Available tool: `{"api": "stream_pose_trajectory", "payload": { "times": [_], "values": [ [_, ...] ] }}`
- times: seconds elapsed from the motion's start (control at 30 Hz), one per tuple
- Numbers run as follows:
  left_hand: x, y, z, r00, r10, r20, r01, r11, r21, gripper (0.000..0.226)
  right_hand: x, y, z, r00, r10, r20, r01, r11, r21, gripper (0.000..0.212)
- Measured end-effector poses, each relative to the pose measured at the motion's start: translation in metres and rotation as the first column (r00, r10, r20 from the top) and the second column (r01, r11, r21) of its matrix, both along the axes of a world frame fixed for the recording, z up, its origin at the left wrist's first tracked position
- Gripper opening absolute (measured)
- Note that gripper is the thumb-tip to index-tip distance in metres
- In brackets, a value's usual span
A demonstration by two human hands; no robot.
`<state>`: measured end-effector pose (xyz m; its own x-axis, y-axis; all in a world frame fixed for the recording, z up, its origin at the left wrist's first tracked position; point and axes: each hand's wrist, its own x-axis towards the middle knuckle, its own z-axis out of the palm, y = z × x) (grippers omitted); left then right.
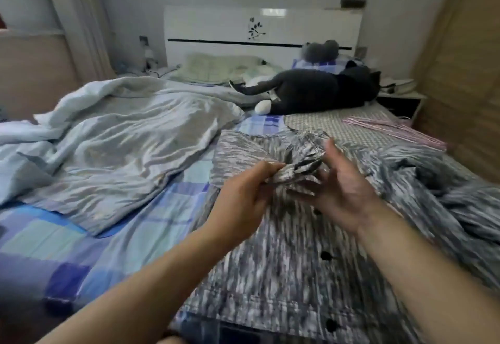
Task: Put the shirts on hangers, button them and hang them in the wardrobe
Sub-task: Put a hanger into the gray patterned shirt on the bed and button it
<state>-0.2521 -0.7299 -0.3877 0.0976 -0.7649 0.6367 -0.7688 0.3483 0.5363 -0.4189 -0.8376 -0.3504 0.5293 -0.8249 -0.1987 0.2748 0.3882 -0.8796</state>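
Head view: my left hand (pixel 243 195) pinches a bunched fold at the collar end of the grey-striped shirt (pixel 284 257), thumb and fingers curled on the cloth. My right hand (pixel 341 189) is just beside that bunch, palm facing it, fingers spread and relaxed; can't tell if the tips touch fabric. Shirt lies flat on the bed (pixel 130 235), near edge, right half, w/ dark buttons (pixel 326 255) running down its front. Pink hangers (pixel 392 130) sit by the bed's right edge, further up. Crumpled pale duvet (pixel 116 138) covers the left side. Dark plush toy (pixel 319 92) lies near the headboard (pixel 259 32).
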Motion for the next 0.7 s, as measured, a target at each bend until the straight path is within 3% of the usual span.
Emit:
{"api": "stream_pose_trajectory", "payload": {
  "times": [0.03,0.1,0.17,0.23,0.27,0.33,0.37,0.47,0.53,0.6,0.7],
  "values": [
    [-0.028,0.007,0.0,0.995,-0.086,0.054,0.086,0.996,-0.004,0.035,-0.029,0.003,0.001,0.999,-0.03,0.015,0.03,0.999,0.014,0.04],
    [-0.072,0.021,-0.023,0.944,-0.254,0.211,0.251,0.967,0.042,0.024,-0.09,0.006,-0.021,0.966,-0.2,-0.162,0.199,0.98,-0.023,0.01],
    [-0.092,0.03,-0.074,0.854,-0.372,0.363,0.33,0.928,0.175,0.017,-0.142,0.018,-0.065,0.814,-0.303,-0.496,0.274,0.953,-0.134,0.025],
    [-0.098,0.041,-0.126,0.802,-0.369,0.47,0.229,0.916,0.329,0.038,-0.177,0.034,-0.108,0.746,-0.23,-0.626,0.184,0.973,-0.138,0.043],
    [-0.098,0.047,-0.144,0.812,-0.347,0.469,0.164,0.908,0.386,0.055,-0.189,0.039,-0.123,0.736,-0.205,-0.646,0.144,0.979,-0.147,0.046],
    [-0.102,0.055,-0.153,0.893,-0.305,0.332,0.131,0.88,0.456,0.074,-0.198,0.04,-0.137,0.722,-0.234,-0.651,0.111,0.968,-0.225,0.048],
    [-0.107,0.057,-0.145,0.931,-0.275,0.24,0.136,0.872,0.47,0.073,-0.198,0.041,-0.136,0.709,-0.247,-0.661,0.062,0.955,-0.29,0.048],
    [-0.123,0.057,-0.119,0.985,-0.157,0.074,0.106,0.88,0.463,0.049,-0.196,0.048,-0.12,0.556,-0.277,-0.783,-0.232,0.854,-0.466,0.062],
    [-0.136,0.062,-0.109,0.982,-0.087,0.165,0.008,0.903,0.43,0.044,-0.193,0.055,-0.115,0.496,-0.303,-0.814,-0.431,0.728,-0.533,0.078],
    [-0.149,0.068,-0.114,0.951,-0.031,0.309,-0.109,0.898,0.426,0.056,-0.186,0.056,-0.115,0.469,-0.356,-0.809,-0.525,0.624,-0.579,0.082],
    [-0.166,0.066,-0.128,0.903,0.058,0.425,-0.249,0.877,0.412,0.06,-0.18,0.046,-0.131,0.501,-0.487,-0.716,-0.46,0.551,-0.697,0.06]
  ]
}}
